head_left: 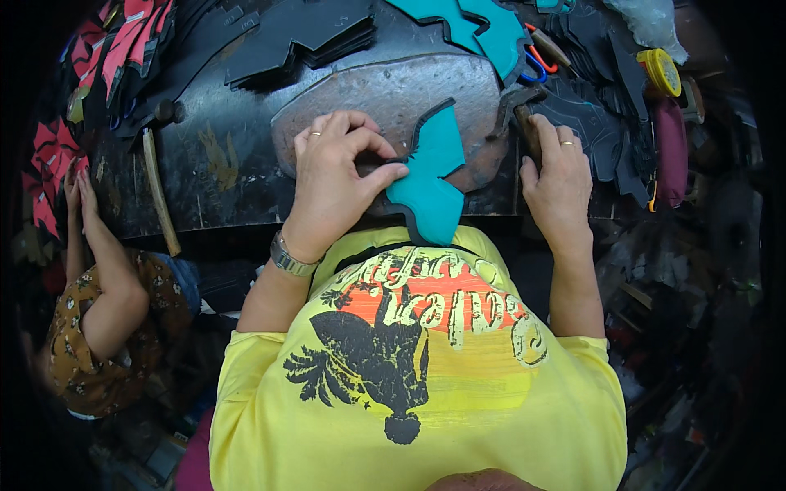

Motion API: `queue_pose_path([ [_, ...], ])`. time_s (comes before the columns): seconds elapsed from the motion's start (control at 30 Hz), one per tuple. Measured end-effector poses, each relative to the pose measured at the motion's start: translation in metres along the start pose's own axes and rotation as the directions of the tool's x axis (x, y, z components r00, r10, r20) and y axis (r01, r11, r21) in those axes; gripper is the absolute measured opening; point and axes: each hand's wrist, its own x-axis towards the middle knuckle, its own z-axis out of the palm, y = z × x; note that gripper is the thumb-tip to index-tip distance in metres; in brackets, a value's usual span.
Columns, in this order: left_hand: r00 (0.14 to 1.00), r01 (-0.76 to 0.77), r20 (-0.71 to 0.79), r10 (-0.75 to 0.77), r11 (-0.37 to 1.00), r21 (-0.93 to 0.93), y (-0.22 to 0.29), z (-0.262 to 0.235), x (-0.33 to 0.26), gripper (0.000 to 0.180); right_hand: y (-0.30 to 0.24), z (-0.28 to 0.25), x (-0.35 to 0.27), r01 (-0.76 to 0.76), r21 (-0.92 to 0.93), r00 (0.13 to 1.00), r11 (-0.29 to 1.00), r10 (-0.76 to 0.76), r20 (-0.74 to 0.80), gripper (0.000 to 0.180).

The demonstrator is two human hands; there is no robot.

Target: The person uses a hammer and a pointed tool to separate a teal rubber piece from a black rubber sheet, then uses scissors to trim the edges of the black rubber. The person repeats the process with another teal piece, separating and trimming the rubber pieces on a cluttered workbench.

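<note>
The left hand [332, 176] pinches the black-trimmed edge of a teal cut piece [430, 176] lying at the near edge of the dark desk [221, 176]; the right hand [561, 168] is clamped on a hammer [524, 110], its handle mostly hidden; stacked cut pieces [307, 37] crowd the far side.

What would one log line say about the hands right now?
left hand: pinching teal cut piece | right hand: gripping hammer | piece on stone slab | second person's hand at bench edge
</note>
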Motion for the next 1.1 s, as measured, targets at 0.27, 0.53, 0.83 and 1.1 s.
queue_pose_path([
  [0.27, 0.719, -0.436, -0.501, 0.482, 0.874, 0.214, 0.035, -0.064, 0.005, 0.019, 0.024, 0.023, 0.003, -0.113, 0.331, 0.988, 0.937, 0.142, -0.063, 0.044],
  [0.53, 0.925, -0.372, -0.073, 0.372, 0.928, 0.011, -0.005, 0.006, 0.008, 0.012, -0.038, -0.029, -0.003, 0.015, 0.902, 0.986, 0.431, 0.141, -0.084, 0.036],
  [0.83, 0.962, -0.247, -0.163, 0.219, 0.952, -0.178, -0.03, 0.008, 0.016, 0.02, -0.065, -0.022, 0.005, 0.178, 0.777, 0.984, 0.604, -0.121, -0.132, 0.044],
  [1.1, 0.962, -0.246, -0.165, 0.216, 0.95, -0.193, -0.033, 0.011, 0.015, 0.019, -0.067, -0.031, 0.001, 0.032, 0.63, 0.991, 0.776, -0.104, 0.078, 0.04],
])
